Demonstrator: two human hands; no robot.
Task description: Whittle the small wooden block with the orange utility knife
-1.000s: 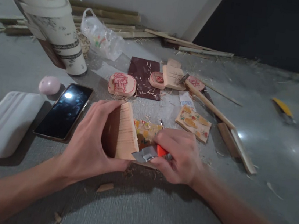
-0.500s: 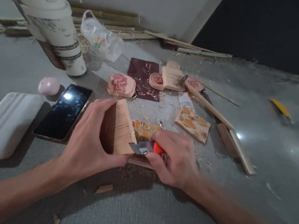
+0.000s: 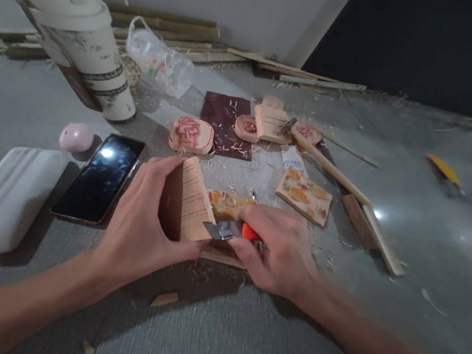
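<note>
Fingers: left hand (image 3: 141, 228) is wrapped around the wooden block (image 3: 188, 202), holding it tilted on edge; right hand (image 3: 280, 253) is clenched on the orange-handled knife (image 3: 232, 230).
Key relation: blade tip touches the block's near right corner; right hand lies just right of the block, left hand just left of it.
Long axis: block runs away from the person, leaning left; knife lies crosswise to it.
Block's place: on the grey bench (image 3: 219, 327), over a decorated tile (image 3: 227, 205).
Count: one block held, one knife, two patterned tiles, three red-drawn carvings, one phone (image 3: 99, 176), one cup (image 3: 83, 41).
</note>
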